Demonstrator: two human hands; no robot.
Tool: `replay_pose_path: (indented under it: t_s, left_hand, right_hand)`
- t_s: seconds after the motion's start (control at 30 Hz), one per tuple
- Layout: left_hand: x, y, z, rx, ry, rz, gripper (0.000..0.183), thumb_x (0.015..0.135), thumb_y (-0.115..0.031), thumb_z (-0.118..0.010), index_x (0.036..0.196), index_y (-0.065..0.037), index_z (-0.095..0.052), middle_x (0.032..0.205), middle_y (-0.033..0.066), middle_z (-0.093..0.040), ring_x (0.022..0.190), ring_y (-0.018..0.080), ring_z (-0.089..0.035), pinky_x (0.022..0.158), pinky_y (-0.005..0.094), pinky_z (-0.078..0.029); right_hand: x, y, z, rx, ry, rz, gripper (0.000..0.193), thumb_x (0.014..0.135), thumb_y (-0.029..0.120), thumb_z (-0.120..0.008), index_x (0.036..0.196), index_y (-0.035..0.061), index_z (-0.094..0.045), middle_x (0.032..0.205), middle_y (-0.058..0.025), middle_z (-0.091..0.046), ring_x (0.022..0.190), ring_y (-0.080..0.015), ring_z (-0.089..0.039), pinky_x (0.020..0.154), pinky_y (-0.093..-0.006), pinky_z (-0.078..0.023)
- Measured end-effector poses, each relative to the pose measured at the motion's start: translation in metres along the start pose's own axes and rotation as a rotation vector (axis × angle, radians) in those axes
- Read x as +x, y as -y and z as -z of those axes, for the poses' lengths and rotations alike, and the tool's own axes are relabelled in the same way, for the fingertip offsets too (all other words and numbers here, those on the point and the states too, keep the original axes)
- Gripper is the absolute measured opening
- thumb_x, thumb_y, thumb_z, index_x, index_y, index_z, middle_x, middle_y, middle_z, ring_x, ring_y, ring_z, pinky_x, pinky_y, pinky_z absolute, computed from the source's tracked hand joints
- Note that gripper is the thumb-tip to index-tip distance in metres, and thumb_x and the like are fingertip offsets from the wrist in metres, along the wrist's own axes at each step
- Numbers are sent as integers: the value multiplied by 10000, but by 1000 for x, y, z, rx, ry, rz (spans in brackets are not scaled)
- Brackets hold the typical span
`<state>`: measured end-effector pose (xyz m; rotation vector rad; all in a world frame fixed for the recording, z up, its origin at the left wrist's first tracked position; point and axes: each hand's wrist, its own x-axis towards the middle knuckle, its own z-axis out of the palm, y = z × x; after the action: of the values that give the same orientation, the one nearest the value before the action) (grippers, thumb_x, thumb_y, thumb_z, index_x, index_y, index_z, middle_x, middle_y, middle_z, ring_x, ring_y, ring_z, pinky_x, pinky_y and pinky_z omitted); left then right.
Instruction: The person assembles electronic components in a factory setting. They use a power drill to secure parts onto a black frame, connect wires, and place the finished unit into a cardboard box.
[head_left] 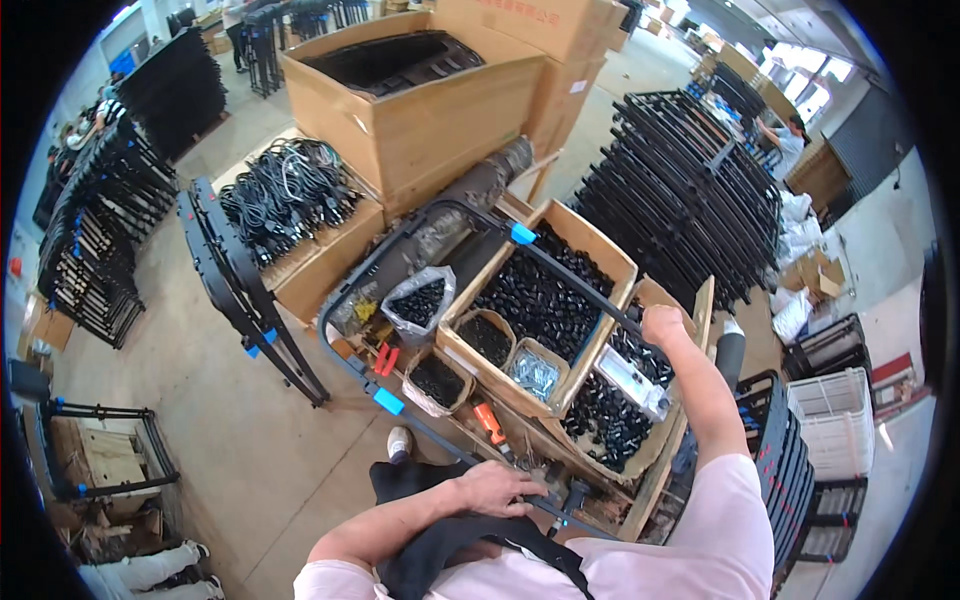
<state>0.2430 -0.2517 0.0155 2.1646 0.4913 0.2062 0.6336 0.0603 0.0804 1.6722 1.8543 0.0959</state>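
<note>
A black tubular frame [570,272] with rounded corners lies slantwise over the workbench and its boxes. One blue clip [388,401] is on its near side, another blue clip [521,234] on its far side. At the right end of the far bar, my right hand [662,325] is closed in a fist round the tube. Close to my body, my left hand [495,488] is curled over the near bar, its fingertips partly hidden. Beneath the frame, a cardboard box of black plastic parts [560,300] also holds small cartons of black screws [484,338] and silver screws [535,374].
An orange-handled power tool [490,424], red-handled pliers [386,359] and a bag of black parts [418,303] lie on the bench. Bundled cables [290,195] and a large carton [420,130] stand beyond. Stacked black frames [680,200] rise at right; another person [788,145] works behind them.
</note>
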Motion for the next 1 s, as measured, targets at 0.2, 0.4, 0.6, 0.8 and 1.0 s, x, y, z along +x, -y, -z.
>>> replay_pose_path:
  t_s: [0.2,0.4,0.6,0.8,1.0]
  left_hand:
    - [-8,-9,10,-8,-13,61,536,984,-519,-665,1403,-189,-612,1265,134,-719,1091,375,-718,872,500,-598]
    - [-6,-8,8,-57,2,239,647,947,-587,-703,1414,-165,-553,1124,160,-772,1037,399,-743,865,521,-593]
    - [-10,0,-4,-49,-83,88,452,1000,-467,-684,1288,-130,-595,1037,171,-732,998,405,-724,850,534,-572]
    - [-10,6,-16,-10,-127,-34,442,1031,-404,-610,1383,-137,-599,1216,169,-710,1121,392,-691,968,508,-558]
    - [-3,-5,-10,4,-47,-18,480,1024,-390,-594,1430,-134,-586,1297,171,-687,1178,391,-673,1054,510,-525]
  right_hand:
    - [5,17,2,-16,-5,-8,270,929,188,-606,1060,58,-803,1088,-190,-799,1022,-367,-784,883,-482,-631]
    - [4,23,0,149,-184,-52,291,902,173,-619,1078,33,-804,1067,-214,-795,1032,-377,-780,876,-482,-629]
    - [2,12,-8,106,-170,-23,297,922,171,-605,1111,36,-790,1036,-208,-796,964,-368,-788,839,-489,-632]
    - [-3,18,4,9,-16,-38,297,913,159,-617,1126,54,-796,1020,-206,-795,1038,-346,-779,921,-476,-615]
    - [0,8,-16,77,-120,-62,300,916,161,-630,1153,50,-777,1068,-187,-798,1049,-343,-781,902,-482,-620]
